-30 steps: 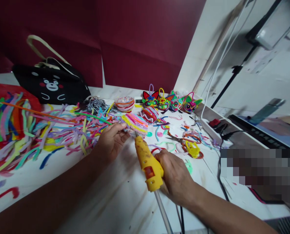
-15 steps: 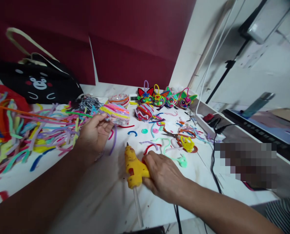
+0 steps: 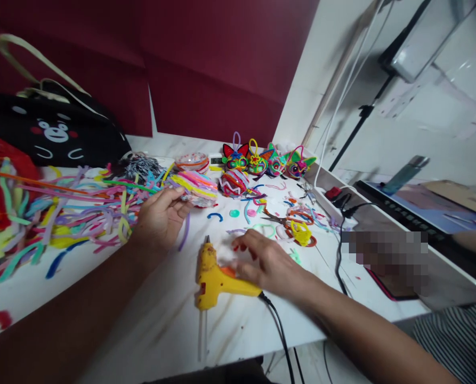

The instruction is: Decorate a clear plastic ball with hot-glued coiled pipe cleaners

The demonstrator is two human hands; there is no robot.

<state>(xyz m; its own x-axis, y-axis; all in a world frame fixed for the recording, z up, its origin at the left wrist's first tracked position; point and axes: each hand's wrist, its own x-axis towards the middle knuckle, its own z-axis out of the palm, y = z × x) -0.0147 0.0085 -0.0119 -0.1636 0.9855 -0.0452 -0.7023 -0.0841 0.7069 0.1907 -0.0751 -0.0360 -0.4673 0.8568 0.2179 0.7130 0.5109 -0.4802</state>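
My left hand (image 3: 160,217) grips a round ball wound in striped pastel pipe cleaners (image 3: 195,188), held just above the white table (image 3: 238,325). Lower down, a yellow glue gun (image 3: 214,274) lies on its side on the table, its nozzle pointing away from me and a clear glue stick poking out behind. My right hand (image 3: 264,261) rests flat beside its handle, fingers stretched out toward loose pipe-cleaner scraps and touching the gun's grip. The gun's black cord (image 3: 280,330) runs off the front edge.
A big heap of coloured pipe cleaners (image 3: 41,213) covers the left side. A black bear-face bag (image 3: 54,136) stands behind it. Several finished cat-face ornaments (image 3: 267,162) line the back. Scissors (image 3: 275,217), a yellow shape (image 3: 300,232), cables and a keyboard (image 3: 417,216) lie to the right.
My right hand has lowered the glue gun from near the ball, laid it on its side on the table and opened beside it. My left hand drew the ball back leftward.
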